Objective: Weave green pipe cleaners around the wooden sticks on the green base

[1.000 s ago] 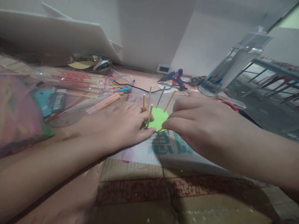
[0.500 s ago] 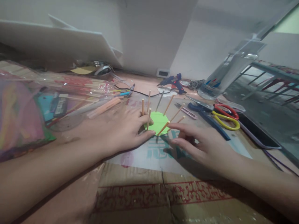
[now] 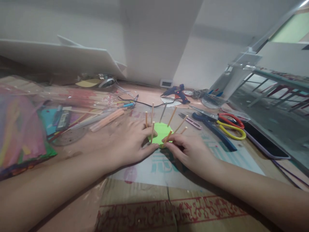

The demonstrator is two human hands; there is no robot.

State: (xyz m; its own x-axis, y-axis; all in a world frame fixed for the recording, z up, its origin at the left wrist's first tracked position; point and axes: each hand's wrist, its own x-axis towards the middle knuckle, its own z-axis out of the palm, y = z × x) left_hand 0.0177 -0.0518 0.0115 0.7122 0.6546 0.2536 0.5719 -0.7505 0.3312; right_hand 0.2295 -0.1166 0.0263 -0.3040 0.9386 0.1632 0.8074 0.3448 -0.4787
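Observation:
A bright green disc (image 3: 161,131) lies on a printed white sheet, with several thin wooden sticks standing around its rim, some upright and some leaning outward. My left hand (image 3: 131,139) holds the disc at its left side, index finger over the top and thumb at the front edge; a stick (image 3: 153,132) rises between them. At the front right of the rim, my right hand (image 3: 190,148) pinches a short wooden stick (image 3: 167,136) between thumb and index finger. The other right fingers are curled in.
A glue gun (image 3: 175,91) with a lit red light rests at the back. To the right lie scissors (image 3: 230,125), blue-handled pliers (image 3: 214,132) and a phone (image 3: 264,141). Plastic-wrapped sticks (image 3: 79,96) and a colourful bag (image 3: 21,125) fill the left; a clear container (image 3: 217,91) stands back right.
My right hand has moved left and closed its thumb and index finger on the front-right stick. My left hand stays at the disc. The camera view has tilted slightly upward.

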